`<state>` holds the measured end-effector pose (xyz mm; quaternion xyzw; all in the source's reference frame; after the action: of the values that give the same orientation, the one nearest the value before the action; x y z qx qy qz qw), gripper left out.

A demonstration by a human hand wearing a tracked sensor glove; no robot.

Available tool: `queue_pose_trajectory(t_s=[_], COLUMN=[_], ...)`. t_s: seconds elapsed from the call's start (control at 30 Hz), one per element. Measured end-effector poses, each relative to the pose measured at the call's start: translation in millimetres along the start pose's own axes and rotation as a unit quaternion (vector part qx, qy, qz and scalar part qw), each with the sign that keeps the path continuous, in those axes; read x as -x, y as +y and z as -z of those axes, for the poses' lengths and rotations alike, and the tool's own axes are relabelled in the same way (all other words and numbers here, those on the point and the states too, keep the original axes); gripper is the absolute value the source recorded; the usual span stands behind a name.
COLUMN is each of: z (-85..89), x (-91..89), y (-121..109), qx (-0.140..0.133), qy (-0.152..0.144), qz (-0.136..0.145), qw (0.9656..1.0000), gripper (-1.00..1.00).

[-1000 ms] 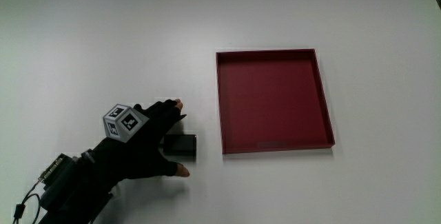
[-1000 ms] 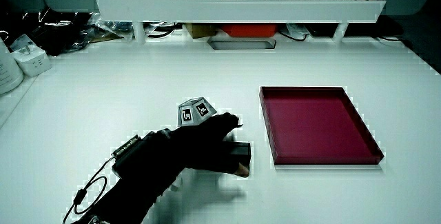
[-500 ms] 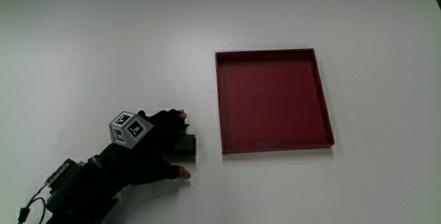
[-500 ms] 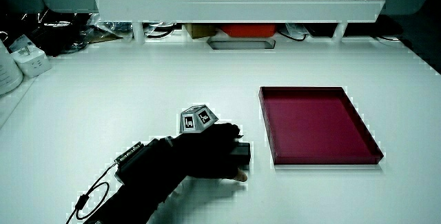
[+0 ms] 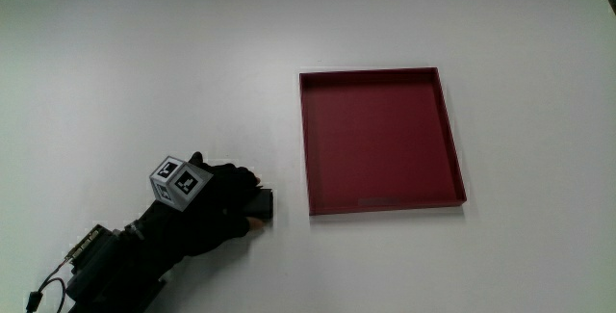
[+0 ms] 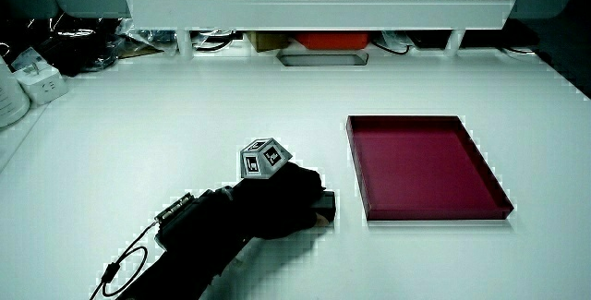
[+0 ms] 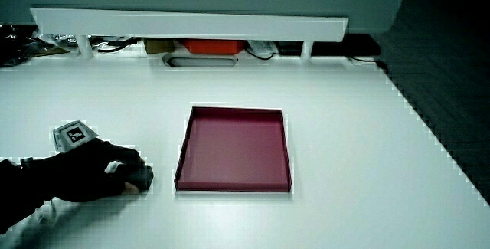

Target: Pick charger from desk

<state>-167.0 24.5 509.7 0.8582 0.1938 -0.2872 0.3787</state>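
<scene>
The charger is a small black block lying on the white desk beside the red tray. Only its end toward the tray shows in the main view; it also shows in both side views. The hand in the black glove, with the patterned cube on its back, lies over the charger with its fingers curled around it. The charger still rests on the desk. The forearm reaches back toward the person.
The shallow red tray holds nothing. A low white partition stands at the table's edge farthest from the person, with cables and small items under it. White objects sit at the table's corner.
The spread fingers and thumb have closed around the charger, covering most of it. The hand has settled lower onto it. The charger has not shifted on the desk.
</scene>
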Motion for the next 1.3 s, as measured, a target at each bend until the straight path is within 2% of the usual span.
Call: queue_pose_trajectory(t_s=[0.03, 0.07, 0.1, 0.17, 0.2, 0.27, 0.3, 0.4, 0.43, 0.5, 0.57, 0.63, 0.67, 0.7, 0.77, 0.8, 0.97, 1.07, 1.1, 1.13, 1.17, 1.2, 1.27, 1.3], z=[0.4, 0.7, 1.8, 4.6, 3.3, 5.3, 4.7, 5.6, 5.1, 4.0, 2.1, 0.4, 1.5, 0.4, 0.3, 1.9, 0.6, 2.7, 3.1, -0.7, -1.1, -3.6, -9.0, -12.4], x=[-0.7, -0.5, 0.5, 3.9, 1.3, 3.8, 2.7, 3.5, 2.4, 2.0, -0.6, -3.2, -1.6, -2.9, -3.4, -1.3, -3.1, -0.7, -0.5, -5.7, -4.8, -5.8, -7.3, -8.6], y=[0, 0, -1, 1, 0, 1, 0, 0, -1, -3, -3, -5, -5, -6, -7, -7, -8, -8, -8, -9, -9, -10, -12, -12], qx=[0.005, -0.004, 0.003, -0.005, 0.000, -0.010, -0.004, -0.011, -0.018, -0.033, -0.050, -0.063, -0.063, -0.070, -0.068, -0.068, -0.083, -0.077, -0.079, -0.083, -0.082, -0.090, -0.097, -0.108], qy=[0.004, 0.012, 0.000, 0.002, 0.000, 0.007, 0.006, 0.005, 0.012, 0.000, 0.014, 0.027, 0.018, 0.024, 0.023, 0.014, 0.026, 0.007, 0.008, 0.030, 0.021, 0.026, 0.021, 0.011], qz=[-0.008, 0.003, -0.010, 0.005, -0.006, 0.009, -0.002, 0.003, 0.007, 0.018, 0.034, 0.033, 0.033, 0.034, 0.031, 0.030, 0.044, 0.043, 0.043, 0.049, 0.047, 0.056, 0.053, 0.070], qw=[0.9999, 0.9999, 0.9999, 1.0000, 1.0000, 0.9999, 1.0000, 0.9999, 0.9997, 0.9993, 0.9981, 0.9971, 0.9973, 0.9967, 0.9970, 0.9971, 0.9952, 0.9961, 0.9959, 0.9949, 0.9953, 0.9941, 0.9936, 0.9916], gripper=[0.00, 0.00, 0.00, 0.00, 0.04, 0.12, 0.17, 0.29, 0.33, 0.42, 0.50, 0.58, 0.62, 0.67, 0.75, 0.79, 1.00, 1.00, 1.00, 1.00, 1.00, 1.00, 1.00, 1.00])
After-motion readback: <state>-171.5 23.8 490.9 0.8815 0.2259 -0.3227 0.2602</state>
